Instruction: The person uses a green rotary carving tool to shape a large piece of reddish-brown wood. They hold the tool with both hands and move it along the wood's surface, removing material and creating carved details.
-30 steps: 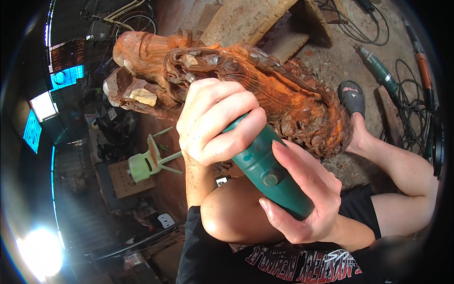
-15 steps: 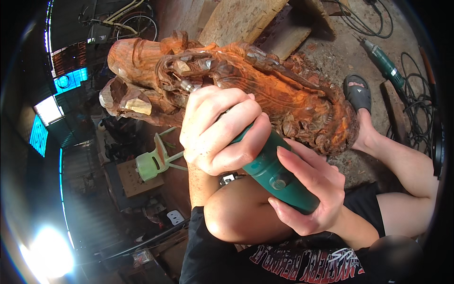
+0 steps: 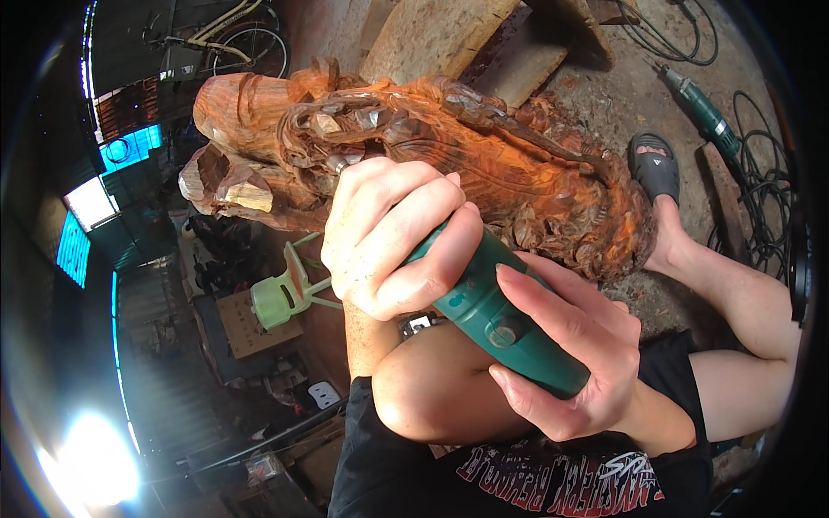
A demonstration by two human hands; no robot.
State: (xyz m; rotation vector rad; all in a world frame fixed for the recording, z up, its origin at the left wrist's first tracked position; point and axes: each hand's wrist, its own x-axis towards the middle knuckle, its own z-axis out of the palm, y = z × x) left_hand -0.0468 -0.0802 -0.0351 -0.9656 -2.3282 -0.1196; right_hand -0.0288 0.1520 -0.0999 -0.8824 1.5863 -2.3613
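My left hand (image 3: 393, 237) is wrapped around the front of a green die grinder (image 3: 492, 315), fingers closed over its neck. My right hand (image 3: 574, 350) grips the rear of the tool's body, thumb on one side and fingers on the other. The grinder slants up to the left, and its metal collet shows just past my left knuckles. Its tip meets or hovers by the reddish wood carving (image 3: 509, 164); my hand hides the exact contact. The carving lies across in front of me, with deep relief on its right and a smoother, cylinder-like end at left.
Thick wooden planks (image 3: 432, 39) lean behind the carving. At right, a second green grinder (image 3: 704, 112) lies on the floor beside coiled black cables (image 3: 764, 173) and my sandalled foot (image 3: 654, 168). A light green plastic chair (image 3: 281, 298) and a cardboard box (image 3: 246, 328) are at left.
Both hands and the grinder have shifted slightly, the front end moving a little left and the rear a little right and down. Less of the metal collet shows now.
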